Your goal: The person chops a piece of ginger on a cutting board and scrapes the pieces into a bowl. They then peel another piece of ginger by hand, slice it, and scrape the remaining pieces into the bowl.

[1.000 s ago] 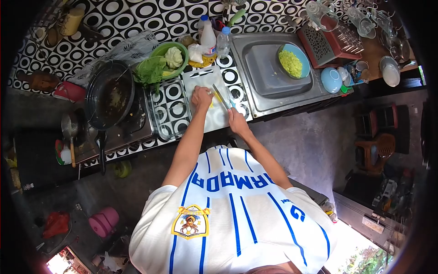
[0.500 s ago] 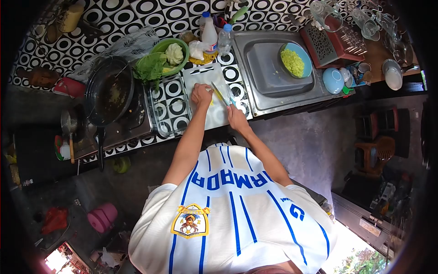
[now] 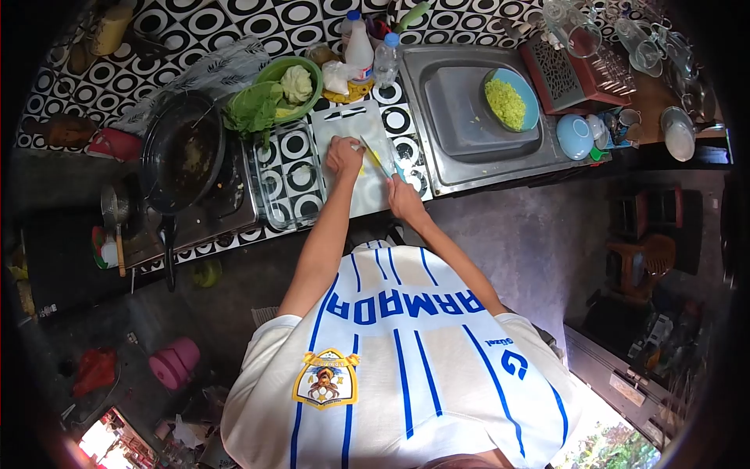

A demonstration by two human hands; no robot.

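Observation:
On the tiled counter lies a white cutting board (image 3: 370,202). My left hand (image 3: 344,156) rests on it with its fingers curled together; whatever is under them is mostly hidden. In my right hand (image 3: 405,200) is a knife (image 3: 376,158) with a light blue handle, its blade slanting up towards my left fingertips. The blade shows a yellowish tint, and small yellow bits lie on the board by my left hand. Left of the board sits a clear glass dish (image 3: 291,222). Behind it is a green bowl (image 3: 316,100) with leafy greens (image 3: 254,108) and a pale cabbage piece (image 3: 296,84).
To the right, a blue bowl of chopped yellow-green vegetable (image 3: 505,105) stands on an upturned grey tub in the steel sink (image 3: 426,117). A black wok (image 3: 183,156) sits on the stove at left. Bottles (image 3: 386,62) stand behind the board; a light blue bowl (image 3: 574,137) is farther right.
The knife blade has tilted slightly, showing more yellow along it. Both hands stay in nearly the same place on the board; the whole view has shifted a little.

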